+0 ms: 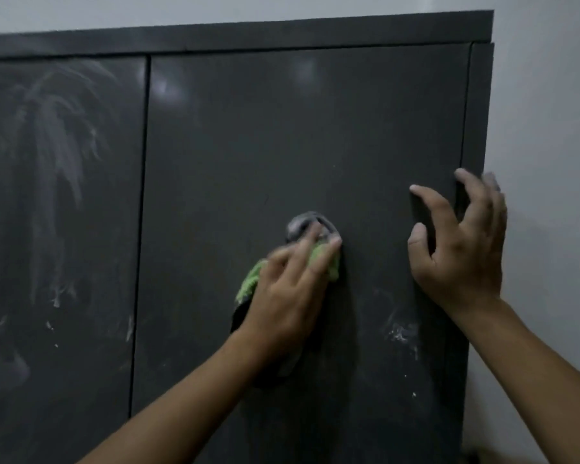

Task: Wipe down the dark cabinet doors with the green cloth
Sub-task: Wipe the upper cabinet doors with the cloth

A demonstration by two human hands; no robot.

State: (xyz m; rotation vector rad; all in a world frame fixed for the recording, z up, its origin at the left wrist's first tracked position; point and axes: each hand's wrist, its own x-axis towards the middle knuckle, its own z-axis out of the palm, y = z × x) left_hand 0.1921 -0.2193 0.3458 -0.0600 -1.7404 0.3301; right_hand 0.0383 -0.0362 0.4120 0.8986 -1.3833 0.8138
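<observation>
A dark grey cabinet fills the view, with a left door (pixel 61 229) and a right door (pixel 282 145). My left hand (pixel 288 289) presses a green cloth (pixel 252 279) flat against the right door near its middle; the cloth's far end looks grey and is blurred by motion. My right hand (pixel 459 249) rests at the right door's right edge, fingers spread and curled around the edge. White streaks and smears show on the left door, and small white specks (pixel 399 333) mark the lower right door.
A pale wall (pixel 549 162) stands to the right of the cabinet and above its top rail (pixel 248 35). A narrow vertical gap (pixel 143 229) separates the two doors.
</observation>
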